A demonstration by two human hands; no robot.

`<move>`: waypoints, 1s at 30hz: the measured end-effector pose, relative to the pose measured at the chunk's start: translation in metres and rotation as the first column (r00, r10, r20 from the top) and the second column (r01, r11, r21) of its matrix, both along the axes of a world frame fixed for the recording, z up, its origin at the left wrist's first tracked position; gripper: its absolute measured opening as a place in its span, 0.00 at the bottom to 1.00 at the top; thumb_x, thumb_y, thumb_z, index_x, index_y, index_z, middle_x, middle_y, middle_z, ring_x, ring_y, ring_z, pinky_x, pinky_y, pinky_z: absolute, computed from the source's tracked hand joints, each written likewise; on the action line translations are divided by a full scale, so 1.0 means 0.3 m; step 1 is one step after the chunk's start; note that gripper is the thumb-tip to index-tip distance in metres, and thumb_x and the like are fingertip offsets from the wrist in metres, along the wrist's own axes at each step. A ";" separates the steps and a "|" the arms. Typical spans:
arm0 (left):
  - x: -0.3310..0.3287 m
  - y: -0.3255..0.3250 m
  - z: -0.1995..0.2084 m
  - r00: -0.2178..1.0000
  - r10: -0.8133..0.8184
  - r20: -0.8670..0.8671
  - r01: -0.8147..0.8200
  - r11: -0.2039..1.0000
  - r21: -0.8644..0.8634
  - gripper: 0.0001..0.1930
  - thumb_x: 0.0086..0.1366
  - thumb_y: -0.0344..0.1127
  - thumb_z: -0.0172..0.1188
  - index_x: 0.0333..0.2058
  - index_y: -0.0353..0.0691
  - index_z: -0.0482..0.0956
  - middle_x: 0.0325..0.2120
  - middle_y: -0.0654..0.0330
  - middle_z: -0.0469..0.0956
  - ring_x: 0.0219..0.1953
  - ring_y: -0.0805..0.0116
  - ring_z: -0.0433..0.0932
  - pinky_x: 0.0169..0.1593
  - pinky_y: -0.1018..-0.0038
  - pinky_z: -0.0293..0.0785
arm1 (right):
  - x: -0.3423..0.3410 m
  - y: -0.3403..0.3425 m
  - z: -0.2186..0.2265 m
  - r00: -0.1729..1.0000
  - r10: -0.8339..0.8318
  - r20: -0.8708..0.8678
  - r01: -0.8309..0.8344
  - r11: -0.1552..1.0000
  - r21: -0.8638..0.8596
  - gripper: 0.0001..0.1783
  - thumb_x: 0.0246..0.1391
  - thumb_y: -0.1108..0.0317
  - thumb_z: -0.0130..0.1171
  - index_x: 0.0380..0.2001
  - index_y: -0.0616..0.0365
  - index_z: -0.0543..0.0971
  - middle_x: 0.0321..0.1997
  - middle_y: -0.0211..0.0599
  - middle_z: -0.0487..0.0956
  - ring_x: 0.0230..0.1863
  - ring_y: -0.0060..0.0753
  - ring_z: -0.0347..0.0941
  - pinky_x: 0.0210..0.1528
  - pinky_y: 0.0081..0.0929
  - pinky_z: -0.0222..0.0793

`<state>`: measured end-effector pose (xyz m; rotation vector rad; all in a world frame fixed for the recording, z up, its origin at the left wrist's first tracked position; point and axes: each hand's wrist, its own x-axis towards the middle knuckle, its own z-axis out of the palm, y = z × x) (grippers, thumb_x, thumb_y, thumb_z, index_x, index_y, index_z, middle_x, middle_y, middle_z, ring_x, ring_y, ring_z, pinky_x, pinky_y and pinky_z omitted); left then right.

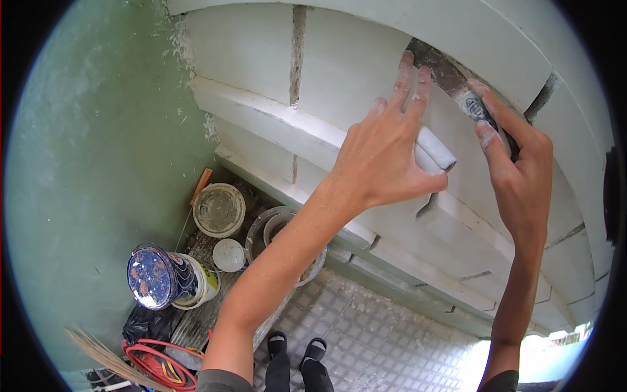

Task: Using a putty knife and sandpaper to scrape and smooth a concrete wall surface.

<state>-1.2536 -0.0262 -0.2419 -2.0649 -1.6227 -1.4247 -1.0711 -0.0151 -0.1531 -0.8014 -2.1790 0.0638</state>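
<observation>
My right hand (522,157) grips a putty knife (471,108) by its dark handle, its wide, stained blade lying against the white slatted surface (356,68) under the curved upper edge. The fingers of my left hand (388,147) are stretched out, two fingertips resting at the far left end of the blade. A short white block-like piece (435,149) shows beside the left thumb; whether it touches the hand or belongs to the slats I cannot tell. White dust or filler marks the fingers of both hands.
At lower left, a paint-spattered blue-lidded bucket (151,277), a grey-crusted tub (219,210), a small white container (228,255) and a round basin (307,271) stand near a green wall (98,163). Red hose (153,366) and broom bristles (104,353) lie nearby. The floor is tiled (379,333).
</observation>
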 end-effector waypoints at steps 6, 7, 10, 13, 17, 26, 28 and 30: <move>0.008 0.019 -0.016 1.000 -0.004 0.008 0.004 0.999 0.049 0.60 0.40 0.49 0.67 0.73 0.34 0.54 0.75 0.39 0.47 0.41 0.37 0.76 0.42 0.54 0.81 | 0.013 0.028 -0.006 0.999 -0.026 0.046 0.028 0.999 -0.031 0.24 0.58 0.75 0.54 0.59 0.63 0.80 0.56 0.50 0.84 0.55 0.34 0.79 0.63 0.29 0.68; 0.007 0.021 -0.018 1.000 0.007 0.013 -0.008 0.999 0.053 0.60 0.40 0.49 0.67 0.73 0.34 0.54 0.75 0.39 0.47 0.41 0.38 0.76 0.42 0.54 0.81 | 0.011 0.030 -0.007 0.999 -0.022 0.041 0.023 0.999 -0.034 0.24 0.58 0.75 0.54 0.59 0.63 0.80 0.56 0.50 0.84 0.55 0.34 0.79 0.63 0.29 0.68; -0.003 0.015 -0.020 1.000 0.010 0.030 -0.010 1.000 0.000 0.63 0.41 0.51 0.69 0.75 0.35 0.49 0.75 0.35 0.47 0.53 0.35 0.77 0.53 0.56 0.78 | -0.011 0.029 0.001 0.998 0.040 0.044 -0.042 0.998 0.039 0.25 0.58 0.74 0.54 0.59 0.63 0.80 0.54 0.49 0.85 0.49 0.32 0.79 0.59 0.28 0.69; -0.036 0.021 -0.008 0.999 0.041 0.034 -0.042 0.999 0.019 0.63 0.41 0.52 0.68 0.75 0.36 0.49 0.75 0.35 0.46 0.54 0.35 0.77 0.53 0.56 0.78 | -0.058 0.024 0.010 0.993 -0.046 0.105 0.039 0.997 0.070 0.25 0.58 0.73 0.54 0.60 0.62 0.80 0.51 0.49 0.86 0.44 0.31 0.77 0.56 0.29 0.71; -0.040 0.007 -0.016 1.000 -0.004 -0.019 0.003 1.000 -0.010 0.62 0.42 0.52 0.68 0.75 0.36 0.50 0.75 0.35 0.46 0.53 0.35 0.77 0.53 0.56 0.78 | -0.050 0.001 -0.003 0.999 -0.042 0.022 0.040 0.997 0.058 0.23 0.55 0.75 0.55 0.54 0.62 0.83 0.48 0.54 0.86 0.44 0.45 0.85 0.53 0.29 0.73; -0.016 0.015 -0.010 1.000 -0.013 0.018 0.013 1.000 0.002 0.62 0.41 0.51 0.68 0.75 0.36 0.51 0.74 0.34 0.47 0.51 0.35 0.78 0.52 0.55 0.78 | -0.034 0.031 0.001 0.999 0.037 0.011 -0.038 0.991 0.127 0.23 0.55 0.75 0.56 0.55 0.62 0.82 0.49 0.53 0.86 0.46 0.43 0.84 0.55 0.29 0.73; -0.027 0.025 -0.011 0.999 0.004 0.038 -0.006 0.999 0.037 0.62 0.41 0.51 0.69 0.74 0.35 0.50 0.74 0.33 0.47 0.51 0.34 0.78 0.52 0.55 0.78 | -0.041 0.029 0.003 0.999 0.032 0.022 -0.034 0.993 0.115 0.23 0.54 0.75 0.56 0.55 0.63 0.82 0.49 0.53 0.86 0.46 0.43 0.85 0.55 0.29 0.73; -0.028 0.018 -0.013 0.999 0.011 0.034 -0.011 1.000 0.018 0.62 0.41 0.51 0.69 0.74 0.34 0.50 0.74 0.33 0.47 0.51 0.34 0.78 0.52 0.55 0.78 | -0.043 0.035 -0.007 0.998 -0.039 0.051 0.031 0.990 0.137 0.23 0.55 0.75 0.56 0.55 0.62 0.82 0.48 0.54 0.86 0.41 0.44 0.84 0.51 0.30 0.73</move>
